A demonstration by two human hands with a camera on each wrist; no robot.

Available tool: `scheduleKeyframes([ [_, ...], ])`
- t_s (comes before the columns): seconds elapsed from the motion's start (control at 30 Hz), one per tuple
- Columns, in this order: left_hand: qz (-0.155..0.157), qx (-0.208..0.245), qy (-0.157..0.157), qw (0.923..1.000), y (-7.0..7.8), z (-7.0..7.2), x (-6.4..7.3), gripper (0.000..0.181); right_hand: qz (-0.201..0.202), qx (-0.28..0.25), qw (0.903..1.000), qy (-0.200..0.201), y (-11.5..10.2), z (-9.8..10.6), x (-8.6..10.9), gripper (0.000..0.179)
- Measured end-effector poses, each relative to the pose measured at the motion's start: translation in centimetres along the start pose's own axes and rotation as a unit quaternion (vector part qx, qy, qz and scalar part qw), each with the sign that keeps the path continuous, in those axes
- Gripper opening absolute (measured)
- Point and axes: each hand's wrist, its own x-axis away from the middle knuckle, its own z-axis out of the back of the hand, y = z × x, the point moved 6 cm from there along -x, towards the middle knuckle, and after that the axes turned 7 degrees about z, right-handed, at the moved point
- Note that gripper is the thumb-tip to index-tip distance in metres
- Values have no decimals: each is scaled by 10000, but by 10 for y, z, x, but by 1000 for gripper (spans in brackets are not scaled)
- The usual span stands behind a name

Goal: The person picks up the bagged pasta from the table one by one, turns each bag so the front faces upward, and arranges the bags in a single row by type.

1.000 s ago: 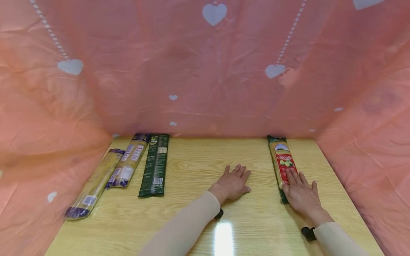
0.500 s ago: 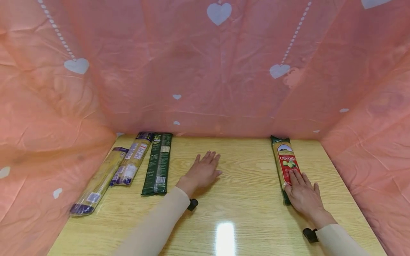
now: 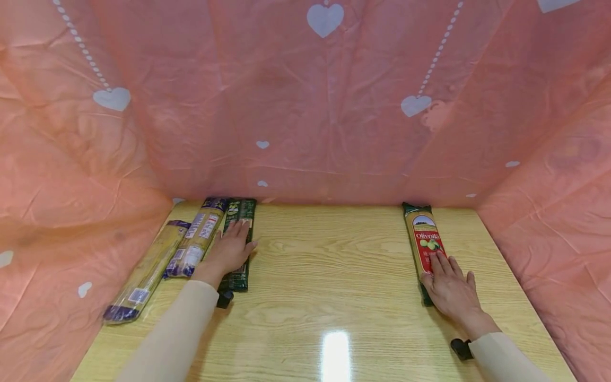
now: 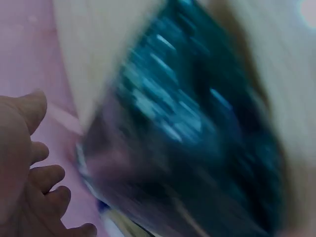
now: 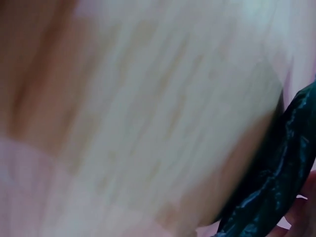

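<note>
Pink cloth printed with pale hearts rises behind a wood-grain table and flanks it on 2 sides; above the table's far edge, 2 dotted strings end in hearts, as glare brightens its near part.

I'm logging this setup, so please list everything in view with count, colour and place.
Cloth: count unclear, pink with white hearts, back and both sides
Table: 1, pale wood, in front of the cloth
Green packet: 1, dark green, table's left
Inner purple-ended packet: 1, yellow-purple, left of green packet
Outer purple-ended packet: 1, yellow-purple, farthest left
Red-label packet: 1, yellow-red-green, table's right
Wrist devices: 2, black, beside the cuffs
Sleeves: 2, beige, frame bottom
Left hand: 1, bare, over green packet
Right hand: 1, bare, partly over red-label packet
</note>
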Motion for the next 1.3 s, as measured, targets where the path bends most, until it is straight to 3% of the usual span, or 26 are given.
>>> scheduleKeyframes([
  [0.1,169,-17,-258,9995,-19,-5,6,70,18,1,10000,-28,-1,0,-1,70],
  [0.2,195,90,-481,9986,-27,-10,11,71,15,3,10000,-70,-1,0,-1,70],
  [0.33,120,269,-647,9975,-28,-14,14,72,-1,13,10000,-88,-1,-1,-1,70],
  [0.57,261,484,-902,9944,-27,-22,14,71,25,36,10000,-3,-3,-1,0,70],
  [0.83,340,598,-884,9937,-16,-24,16,69,-6,19,10000,19,-2,-1,-1,70],
  [1.3,-30,522,-1085,9927,17,-27,32,63,25,120,9999,55,-9,1,-3,68],
])
